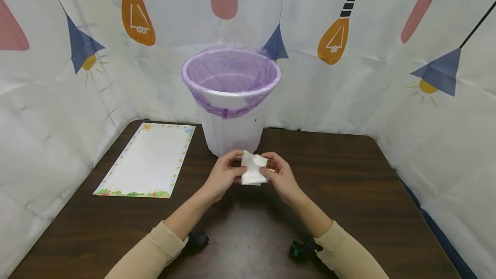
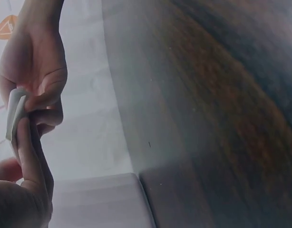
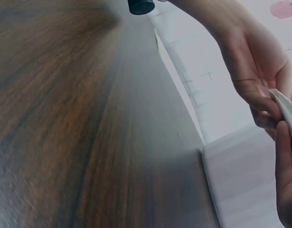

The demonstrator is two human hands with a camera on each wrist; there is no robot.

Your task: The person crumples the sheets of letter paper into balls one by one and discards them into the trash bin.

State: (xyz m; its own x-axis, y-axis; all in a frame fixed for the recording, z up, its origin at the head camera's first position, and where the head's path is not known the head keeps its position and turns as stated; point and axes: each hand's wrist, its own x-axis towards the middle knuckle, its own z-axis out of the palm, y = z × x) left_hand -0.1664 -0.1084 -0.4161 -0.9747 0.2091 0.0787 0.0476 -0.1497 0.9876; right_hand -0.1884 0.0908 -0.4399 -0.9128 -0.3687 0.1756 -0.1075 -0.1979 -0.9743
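Observation:
Between both hands is a small folded white tissue [image 1: 252, 170], held above the table in front of the bin. My left hand [image 1: 226, 170] pinches its left side, thumb on the near face and fingers behind. On the other side my right hand [image 1: 280, 173] grips it the same way. The left wrist view has the tissue [image 2: 16, 111] edge-on, showing several folded layers. In the right wrist view the tissue [image 3: 287, 114] is at the right border, partly cut off, with fingertips of both hands on it.
A white bin [image 1: 232, 134] with a purple liner bag [image 1: 228, 106] over its rim stands at the table's back, just beyond the hands. A sheet of paper with a decorated border [image 1: 149, 158] lies at left on the dark wooden table [image 1: 341, 184]. A patterned curtain [image 1: 170, 20] hangs behind.

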